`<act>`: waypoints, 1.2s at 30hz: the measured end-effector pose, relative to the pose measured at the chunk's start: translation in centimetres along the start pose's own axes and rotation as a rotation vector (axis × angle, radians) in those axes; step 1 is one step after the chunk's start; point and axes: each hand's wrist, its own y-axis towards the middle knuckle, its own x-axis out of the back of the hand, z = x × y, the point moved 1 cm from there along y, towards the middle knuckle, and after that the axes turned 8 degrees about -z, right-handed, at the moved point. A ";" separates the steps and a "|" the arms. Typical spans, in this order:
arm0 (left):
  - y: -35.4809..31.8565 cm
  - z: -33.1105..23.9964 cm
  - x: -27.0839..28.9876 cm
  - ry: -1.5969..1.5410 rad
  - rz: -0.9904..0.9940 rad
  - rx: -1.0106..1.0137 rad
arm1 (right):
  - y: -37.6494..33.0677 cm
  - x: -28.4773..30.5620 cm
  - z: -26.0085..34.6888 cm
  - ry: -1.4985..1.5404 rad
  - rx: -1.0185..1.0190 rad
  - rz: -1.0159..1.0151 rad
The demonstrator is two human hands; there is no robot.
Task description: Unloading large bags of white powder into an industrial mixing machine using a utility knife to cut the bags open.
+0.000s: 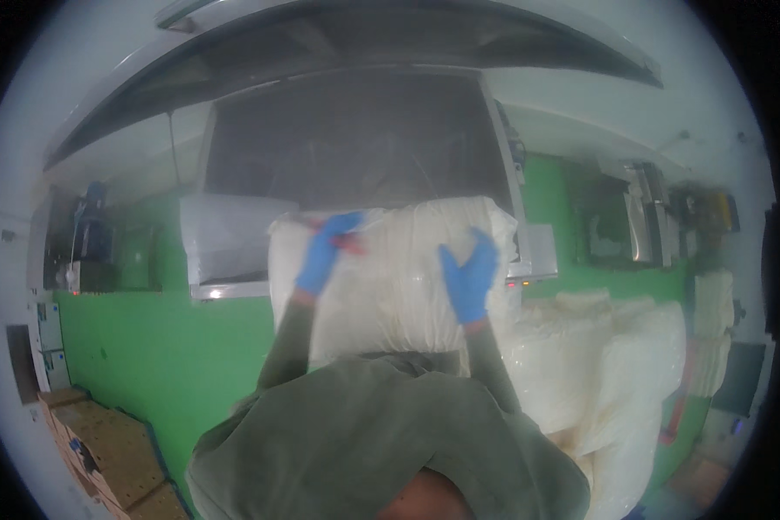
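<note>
A large white bag (381, 277), wrapped in wrinkled, shiny plastic, lies in front of me against the machine. Over its left part is my left hand (322, 256) in a blue glove, closed around a thin red tool (348, 243). The tool is smeared by motion, so its exact kind cannot be made out. My right hand (471, 276), also gloved in blue, is over the bag's right part. Its thumb and fingers are apart, and nothing shows between them. I cannot tell whether it touches the plastic.
Beyond the bag stands a wide grey machine (355, 130) with a metal frame. More white bags (594, 364) are piled at my right. Brown cartons (113, 442) stand at the lower left on the green floor (182, 334). Dark equipment (95, 234) is at the far left.
</note>
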 end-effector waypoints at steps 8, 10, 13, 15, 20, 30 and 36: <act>1.7 -0.8 -3.3 -0.022 0.343 0.245 | 3.1 -7.2 9.2 0.957 -0.615 0.988; 1.2 3.1 0.2 -0.146 0.032 0.030 | 3.6 -10.4 9.5 0.838 -0.539 1.032; -4.4 -0.4 2.7 0.436 -0.558 -0.279 | 4.4 -19.8 8.0 0.582 -0.085 0.952; -6.8 0.7 5.3 0.500 -0.674 -0.256 | 5.3 -25.1 10.5 0.286 0.383 0.998; -6.9 1.1 5.0 1.162 -0.615 -0.416 | 1.9 -35.8 15.4 0.104 0.795 1.254; -4.0 -0.2 5.4 1.267 -0.549 -0.498 | 11.8 -24.4 -7.7 -0.128 0.811 1.524; 5.7 3.9 4.9 1.475 -0.173 -0.539 | 19.1 -8.8 -19.1 -0.727 0.806 1.314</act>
